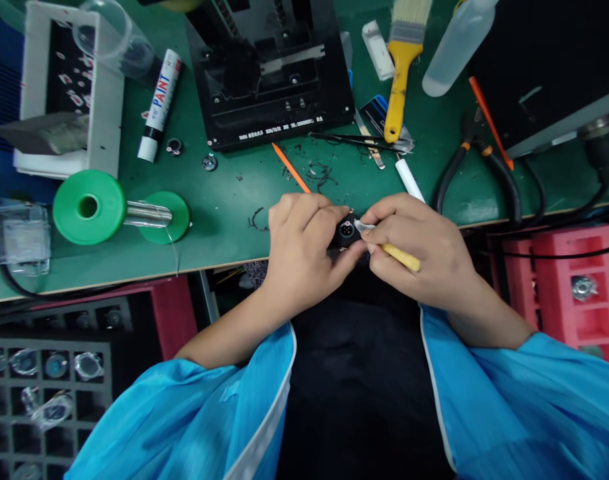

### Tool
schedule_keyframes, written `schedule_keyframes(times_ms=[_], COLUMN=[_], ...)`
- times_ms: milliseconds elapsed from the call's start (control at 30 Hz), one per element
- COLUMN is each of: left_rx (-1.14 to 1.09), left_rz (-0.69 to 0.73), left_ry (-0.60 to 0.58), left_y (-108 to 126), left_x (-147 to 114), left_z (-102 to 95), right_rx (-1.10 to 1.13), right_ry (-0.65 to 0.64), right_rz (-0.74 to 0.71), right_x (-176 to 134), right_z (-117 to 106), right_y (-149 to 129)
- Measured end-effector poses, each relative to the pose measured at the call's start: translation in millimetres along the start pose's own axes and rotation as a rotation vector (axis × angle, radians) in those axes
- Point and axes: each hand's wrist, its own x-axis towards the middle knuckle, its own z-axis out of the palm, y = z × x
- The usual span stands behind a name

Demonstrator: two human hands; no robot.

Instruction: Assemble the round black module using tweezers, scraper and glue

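My left hand point(307, 247) is closed around a small black part point(346, 230) with a round, pinned face, held at the front edge of the green bench. My fingers hide much of its body. In my right hand point(409, 243) is a slim tool with a yellow handle point(402, 257) and a pale, blade-like tip point(363, 226). That tip touches or nearly touches the rim of the round face. Just beyond my hands lies an orange stick point(289, 167) among dark shavings point(322, 175).
A black machine base point(279, 127) stands at the back. Left of it are a paint marker point(159, 107) and a solder spool point(89, 207). Rightward lie a yellow brush point(400, 80), a clear bottle point(457, 50) and pliers point(504, 173). Foam trays point(104, 360) sit below the bench.
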Motion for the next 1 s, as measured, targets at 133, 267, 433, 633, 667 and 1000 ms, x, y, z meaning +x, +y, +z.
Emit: schedule_keyframes(times_ms=[133, 267, 433, 633, 667, 1000], left_rx=[-0.016, -0.025, -0.02, -0.032, -0.035, -0.175], left_rz=[-0.009, -0.008, 0.02, 0.012, 0.012, -0.022], left_ry=[-0.01, -0.01, 0.008, -0.017, -0.027, 0.12], left_y=[-0.2, -0.4, -0.5, 0.2, -0.1, -7.0], left_x=[-0.6, -1.0, -0.6, 1.6, 2.0, 1.3], left_z=[0.0, -0.4, 0.4, -1.5, -2.4, -4.2], right_rx=[0.0, 0.003, 0.025, 0.051, 0.046, -0.2], right_ry=[-0.003, -0.002, 0.015, 0.164, 0.176, 0.2], right_rz=[0.015, 0.01, 0.005, 0.005, 0.003, -0.109], right_x=[0.5, 0.7, 0.2, -3.5, -3.5, 16.2], right_z=[-0.3, 0.0, 0.3, 4.4, 5.5, 16.6], right_y=[-0.5, -0.3, 2.6, 5.6, 5.8, 22.5])
